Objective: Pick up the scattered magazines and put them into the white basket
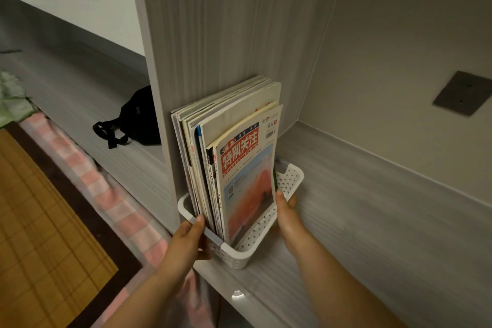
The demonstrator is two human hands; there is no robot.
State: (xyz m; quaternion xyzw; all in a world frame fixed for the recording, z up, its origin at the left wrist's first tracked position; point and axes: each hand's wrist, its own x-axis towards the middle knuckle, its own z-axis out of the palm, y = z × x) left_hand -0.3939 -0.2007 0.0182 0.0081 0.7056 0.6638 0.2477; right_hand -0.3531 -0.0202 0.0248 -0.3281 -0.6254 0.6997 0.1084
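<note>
A white perforated basket [262, 231] stands on a grey wooden shelf, against an upright panel. Several magazines [226, 136] stand on edge inside it; the front one has a red and orange cover [247, 181] with a red title. My left hand [186, 237] grips the basket's near left rim, thumb over the edge. My right hand [286, 213] holds the basket's right side, thumb touching the lower edge of the front magazine. Its fingers are hidden behind the basket wall.
The grey upright panel [213, 34] rises right behind the magazines. A black bag [135, 120] lies on the shelf to the left. A bed with a pink checked sheet [87, 176] and a woven mat [40, 221] lies at lower left. A dark plate [463, 93] is on the right wall.
</note>
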